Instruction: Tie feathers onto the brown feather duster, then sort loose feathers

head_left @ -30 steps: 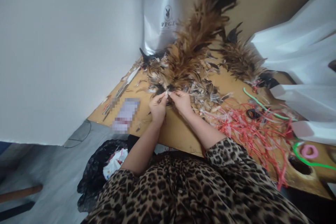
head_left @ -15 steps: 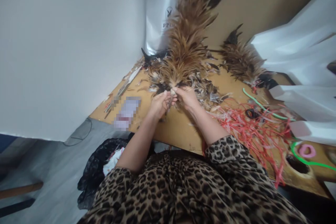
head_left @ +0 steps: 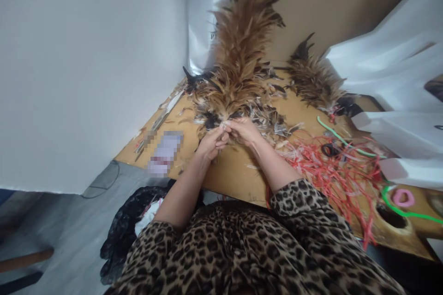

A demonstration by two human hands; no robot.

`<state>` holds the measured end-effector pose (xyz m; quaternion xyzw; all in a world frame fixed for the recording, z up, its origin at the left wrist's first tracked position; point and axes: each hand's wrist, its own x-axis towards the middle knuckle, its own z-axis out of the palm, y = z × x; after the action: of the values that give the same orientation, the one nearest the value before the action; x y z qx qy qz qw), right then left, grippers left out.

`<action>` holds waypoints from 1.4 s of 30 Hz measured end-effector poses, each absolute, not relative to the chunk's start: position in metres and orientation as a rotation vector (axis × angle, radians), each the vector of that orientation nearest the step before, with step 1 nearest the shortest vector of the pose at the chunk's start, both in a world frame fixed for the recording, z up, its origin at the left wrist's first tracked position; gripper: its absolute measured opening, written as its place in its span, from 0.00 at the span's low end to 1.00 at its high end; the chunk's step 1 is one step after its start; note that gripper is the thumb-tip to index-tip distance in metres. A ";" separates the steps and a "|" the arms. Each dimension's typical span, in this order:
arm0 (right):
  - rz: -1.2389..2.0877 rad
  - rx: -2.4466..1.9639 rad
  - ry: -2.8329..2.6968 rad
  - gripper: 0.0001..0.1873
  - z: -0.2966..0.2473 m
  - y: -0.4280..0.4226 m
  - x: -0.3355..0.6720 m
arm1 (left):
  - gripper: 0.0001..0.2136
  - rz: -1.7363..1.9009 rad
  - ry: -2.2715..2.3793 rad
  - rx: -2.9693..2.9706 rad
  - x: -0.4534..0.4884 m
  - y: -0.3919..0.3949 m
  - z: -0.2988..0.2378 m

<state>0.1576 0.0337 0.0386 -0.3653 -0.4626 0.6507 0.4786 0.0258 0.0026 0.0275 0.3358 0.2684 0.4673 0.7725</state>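
Observation:
A long feather duster [head_left: 238, 50], brown with dark plumes at its far tip, stretches away from me above the table. My left hand [head_left: 212, 142] is closed at its near end, thumb and fingers pinched together. Beside it, my right hand [head_left: 245, 130] pinches the same end, and the fingertips of both hands meet there. The exact spot between the fingertips is small and mostly covered. Loose brown, black and pale feathers [head_left: 273, 117] lie around and behind the hands.
A smaller feather duster [head_left: 313, 78] lies at right, near white sheeting [head_left: 391, 64]. Red plastic strips [head_left: 328, 170] tangle on the table [head_left: 235, 179], by a black ring [head_left: 330, 149] and a hole [head_left: 392, 215]. Thin sticks [head_left: 161, 117] lie left, near a blurred-out flat object [head_left: 166, 153].
The feather duster's far end has come lower in view, showing more dark plumes. My hands have drawn closer together at its near end; the stalk that hung below them is hidden now.

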 end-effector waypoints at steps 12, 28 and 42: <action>1.112 -1.106 -1.161 0.14 0.031 0.025 0.134 | 0.17 1.604 1.226 1.512 0.034 0.001 0.007; 1.482 -0.797 -1.281 0.15 0.042 0.021 0.157 | 0.16 1.385 0.642 0.887 0.036 -0.001 0.012; 0.936 -1.198 -1.338 0.15 0.030 0.024 0.137 | 0.12 1.644 1.004 0.896 0.036 0.004 0.001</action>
<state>0.1368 0.0238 0.0303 -0.5018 -0.5604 0.3922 0.5295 0.0364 0.0038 0.0005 0.3685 0.4129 0.6760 0.4866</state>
